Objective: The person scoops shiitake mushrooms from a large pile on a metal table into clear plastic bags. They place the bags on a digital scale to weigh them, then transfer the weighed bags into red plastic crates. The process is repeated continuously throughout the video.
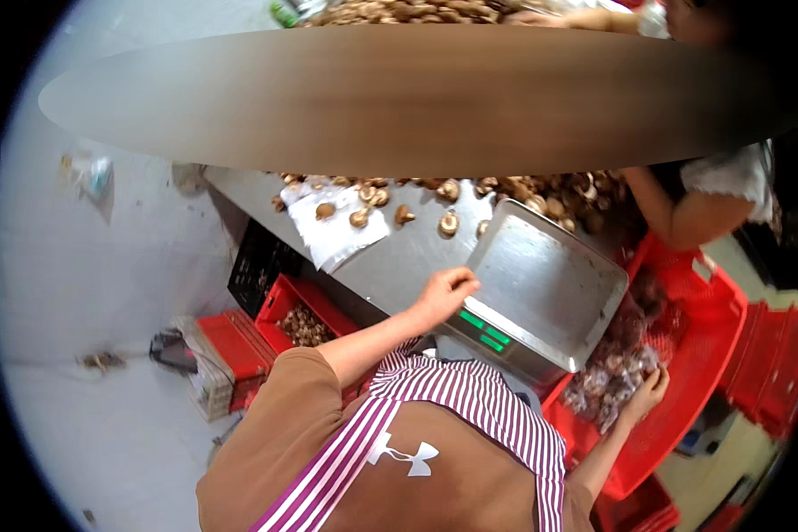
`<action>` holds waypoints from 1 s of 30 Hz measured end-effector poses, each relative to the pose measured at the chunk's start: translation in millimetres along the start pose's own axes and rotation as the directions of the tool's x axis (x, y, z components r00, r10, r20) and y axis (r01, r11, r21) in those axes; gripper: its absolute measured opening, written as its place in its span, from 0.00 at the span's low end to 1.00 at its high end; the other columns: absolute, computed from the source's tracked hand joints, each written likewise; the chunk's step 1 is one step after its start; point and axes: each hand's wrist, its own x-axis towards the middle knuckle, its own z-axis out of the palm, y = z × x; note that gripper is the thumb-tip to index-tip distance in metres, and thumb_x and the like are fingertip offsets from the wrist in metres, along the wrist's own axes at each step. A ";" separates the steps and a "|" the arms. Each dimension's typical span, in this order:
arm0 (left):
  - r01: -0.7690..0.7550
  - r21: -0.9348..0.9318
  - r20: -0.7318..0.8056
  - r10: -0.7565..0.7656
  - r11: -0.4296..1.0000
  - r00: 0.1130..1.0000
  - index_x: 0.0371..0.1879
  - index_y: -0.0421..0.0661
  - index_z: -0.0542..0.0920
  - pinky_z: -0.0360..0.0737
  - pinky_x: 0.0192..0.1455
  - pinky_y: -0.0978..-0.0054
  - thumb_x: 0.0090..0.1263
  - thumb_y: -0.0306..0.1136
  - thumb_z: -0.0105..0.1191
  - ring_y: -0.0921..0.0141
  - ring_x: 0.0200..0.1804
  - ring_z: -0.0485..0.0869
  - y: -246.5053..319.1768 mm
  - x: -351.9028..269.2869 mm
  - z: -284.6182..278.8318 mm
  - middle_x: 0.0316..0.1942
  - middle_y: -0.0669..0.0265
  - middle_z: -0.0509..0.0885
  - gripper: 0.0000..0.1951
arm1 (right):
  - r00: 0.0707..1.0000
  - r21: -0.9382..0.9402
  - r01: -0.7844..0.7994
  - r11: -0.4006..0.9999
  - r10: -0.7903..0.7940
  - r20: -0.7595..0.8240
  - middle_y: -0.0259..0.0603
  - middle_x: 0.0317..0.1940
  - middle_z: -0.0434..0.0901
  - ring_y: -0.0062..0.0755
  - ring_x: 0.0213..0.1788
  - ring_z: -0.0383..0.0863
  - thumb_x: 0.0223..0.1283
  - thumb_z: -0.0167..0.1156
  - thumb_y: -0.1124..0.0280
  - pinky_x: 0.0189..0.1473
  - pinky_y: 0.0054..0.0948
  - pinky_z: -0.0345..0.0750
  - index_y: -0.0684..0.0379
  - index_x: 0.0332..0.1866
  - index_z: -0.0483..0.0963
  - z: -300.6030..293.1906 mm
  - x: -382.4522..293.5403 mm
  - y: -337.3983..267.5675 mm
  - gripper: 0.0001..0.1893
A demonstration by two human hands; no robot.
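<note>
My left hand (pixel 447 292) is beside the near left corner of an empty metal tray (pixel 545 279), its fingers curled and nothing plainly visible in them. Beneath the tray is a digital scale (pixel 492 336) with a lit green display. At the right, my right hand (pixel 646 394) grips a clear plastic bag of mushrooms (pixel 608 386) over a large red plastic crate (pixel 698 372). Loose mushrooms (pixel 448 223) lie on the steel table (pixel 366 279) beyond the scale.
A co-worker's arm (pixel 688 216) reaches over the table at the right. White paper or cloth (pixel 332 233) lies at the table's left. A red crate of mushroom pieces (pixel 304 324) and stacked red crates (pixel 768 366) stand below table height. A blurred band covers the upper view.
</note>
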 end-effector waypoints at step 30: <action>0.198 0.229 -0.661 0.003 0.953 0.750 0.30 0.41 0.76 0.76 0.33 0.65 0.62 0.28 0.58 0.62 0.28 0.80 -159.2 -7.6 -273.3 0.29 0.59 0.81 0.06 | 0.072 0.446 0.542 0.713 -0.568 0.820 0.46 0.41 0.78 0.45 0.46 0.81 0.58 0.63 0.73 0.46 0.38 0.79 0.59 0.52 0.75 455.1 -330.8 -341.4 0.16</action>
